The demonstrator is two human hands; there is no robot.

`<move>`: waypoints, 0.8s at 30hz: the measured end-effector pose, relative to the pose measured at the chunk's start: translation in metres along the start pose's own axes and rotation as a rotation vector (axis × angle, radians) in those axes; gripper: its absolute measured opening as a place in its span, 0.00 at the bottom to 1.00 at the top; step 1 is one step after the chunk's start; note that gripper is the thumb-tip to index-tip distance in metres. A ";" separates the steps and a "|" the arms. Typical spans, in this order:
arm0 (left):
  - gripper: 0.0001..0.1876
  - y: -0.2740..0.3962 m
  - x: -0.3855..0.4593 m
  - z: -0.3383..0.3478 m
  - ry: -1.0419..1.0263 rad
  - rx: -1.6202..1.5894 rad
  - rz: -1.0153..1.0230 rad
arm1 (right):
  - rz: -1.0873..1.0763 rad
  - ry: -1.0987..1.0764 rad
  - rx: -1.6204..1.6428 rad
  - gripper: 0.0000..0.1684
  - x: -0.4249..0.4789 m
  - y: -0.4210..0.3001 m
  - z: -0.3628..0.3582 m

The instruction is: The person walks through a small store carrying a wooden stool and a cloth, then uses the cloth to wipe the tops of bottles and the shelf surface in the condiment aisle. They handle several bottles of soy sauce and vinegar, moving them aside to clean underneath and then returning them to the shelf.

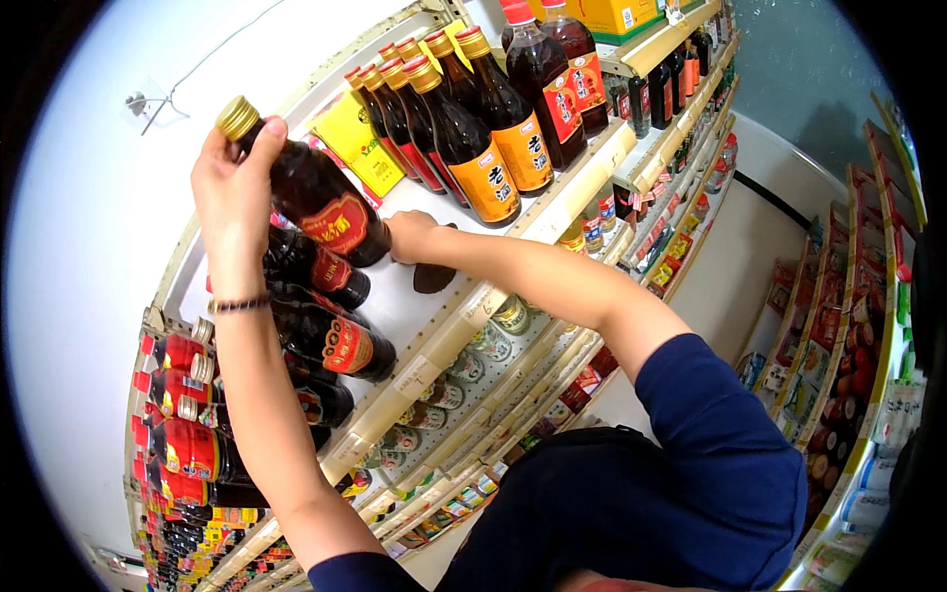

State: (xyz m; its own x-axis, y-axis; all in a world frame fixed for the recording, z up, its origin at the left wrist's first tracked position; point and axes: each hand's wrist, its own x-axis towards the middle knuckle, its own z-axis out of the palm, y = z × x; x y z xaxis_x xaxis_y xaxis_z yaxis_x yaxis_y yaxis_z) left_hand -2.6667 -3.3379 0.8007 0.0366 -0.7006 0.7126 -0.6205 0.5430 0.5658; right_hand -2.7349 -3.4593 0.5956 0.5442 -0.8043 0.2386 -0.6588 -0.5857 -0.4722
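My left hand [235, 174] grips the neck of a dark glass bottle [325, 196] with a gold screw cap and a red label; the bottle leans. Against or right beside its base is my right hand [413, 235], with its fingers partly hidden, so its grip cannot be made out. A dark brown cloth [435, 278] shows under my right wrist on the white shelf [403, 296]. Close to the held bottle, toward the shelf's left part, stand more dark bottles with red labels [348, 346].
Gold-capped bottles with orange labels [484, 181] and larger red-capped bottles [558, 96] stand beyond my right hand. Yellow boxes [362, 140] sit behind. Red-labelled plastic bottles [185, 444] crowd the left. Lower shelves hold jars [510, 314]. Another stocked shelf unit [851, 355] lies to the right.
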 end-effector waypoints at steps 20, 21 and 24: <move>0.18 -0.112 0.015 0.093 0.287 0.269 -0.196 | 0.199 0.501 1.134 0.31 -0.348 0.197 0.010; 0.18 -0.113 0.014 0.093 0.286 0.283 -0.221 | 0.239 0.471 1.251 0.28 -0.355 0.189 0.004; 0.18 -0.123 0.013 0.091 0.304 0.260 -0.199 | 0.351 0.377 1.196 0.17 -0.372 0.159 -0.028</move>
State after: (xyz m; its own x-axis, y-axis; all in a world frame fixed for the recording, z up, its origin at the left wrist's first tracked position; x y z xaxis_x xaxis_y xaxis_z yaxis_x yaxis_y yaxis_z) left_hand -2.6614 -3.4561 0.7030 0.3798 -0.5906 0.7120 -0.7532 0.2493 0.6087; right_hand -3.0566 -3.2556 0.4558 0.1313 -0.9882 0.0792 0.2392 -0.0460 -0.9699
